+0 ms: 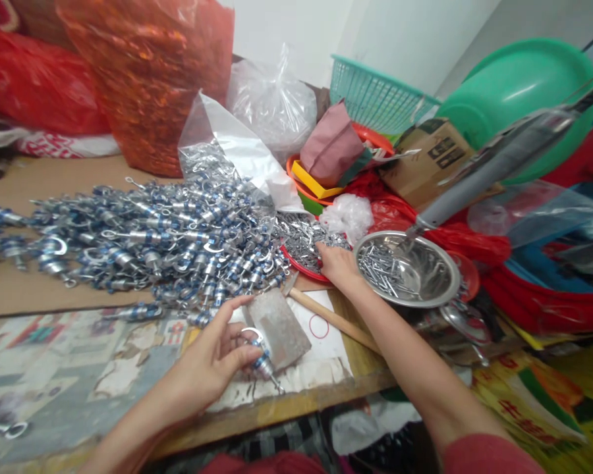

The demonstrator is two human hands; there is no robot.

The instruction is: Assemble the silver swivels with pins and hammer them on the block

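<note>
My left hand (pixel 225 349) is closed around a blue-and-silver metal fitting (pixel 261 361) with a curved clip at one end and a thin rod at the other. The fitting is held over the near side of a worn grey metal block (pixel 281 329). My right hand (pixel 340 266) reaches into a red tray (pixel 304 268) of small silver metal pieces (pixel 296 237). Its fingers are bent together at the pieces; whatever lies between the fingertips is hidden. A hammer (pixel 333 317) with a wooden handle lies between the block and my right forearm.
A large heap of similar fittings (pixel 178 237) covers the left of the table. Right of my right hand stands a steel bowl (pixel 437 273) holding nails or pins (pixel 383 266). A grey-handled tool (pixel 489 168) slants above it. Bags, a teal basket (pixel 375 95) and a carton (pixel 429 158) crowd the back.
</note>
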